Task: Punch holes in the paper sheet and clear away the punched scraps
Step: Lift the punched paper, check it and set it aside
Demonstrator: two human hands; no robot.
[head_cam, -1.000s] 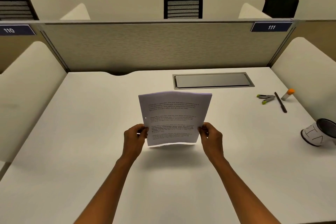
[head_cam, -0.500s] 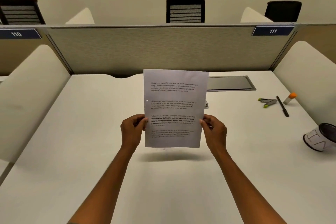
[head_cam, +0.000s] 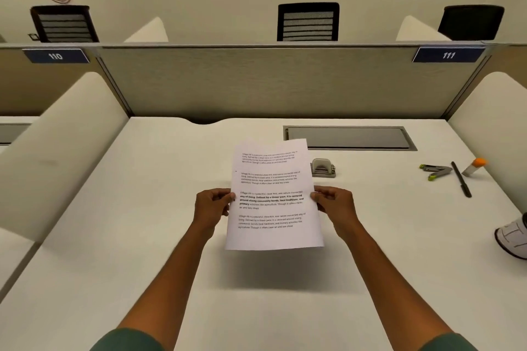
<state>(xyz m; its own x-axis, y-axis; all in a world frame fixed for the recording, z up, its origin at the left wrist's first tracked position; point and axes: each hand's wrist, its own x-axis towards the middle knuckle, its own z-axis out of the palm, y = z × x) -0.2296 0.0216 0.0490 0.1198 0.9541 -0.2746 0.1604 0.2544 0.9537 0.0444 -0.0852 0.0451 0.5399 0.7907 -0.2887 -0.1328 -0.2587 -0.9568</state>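
The paper sheet (head_cam: pixel 272 196) hangs in the air above the bench (head_cam: pixel 142 236), pinched at mid-height on both side edges: the left hand (head_cam: pixel 212 208) has its grip closed on the left edge, the right hand (head_cam: pixel 335 205) has its grip closed on the right edge, thumbs on the printed face. A small dark mark, possibly a punched hole, sits on the left margin above the left grip; I cannot make out any loose scraps on the bench. The hole punch (head_cam: pixel 322 168) stands on the bench just beyond the right grip, partly hidden by the sheet's right edge. The top of the sheet, far from both grips, looks bent, so the likely trouble is floppiness: fed into the punch with that edge curling, it could go in skewed and put the holes off line. Letting go with one grip to reach the punch could let the sheet swing or crease. Further right of the right grip lie a stapler (head_cam: pixel 436 171), a pen (head_cam: pixel 461 179) and a glue stick (head_cam: pixel 474 166), well apart.
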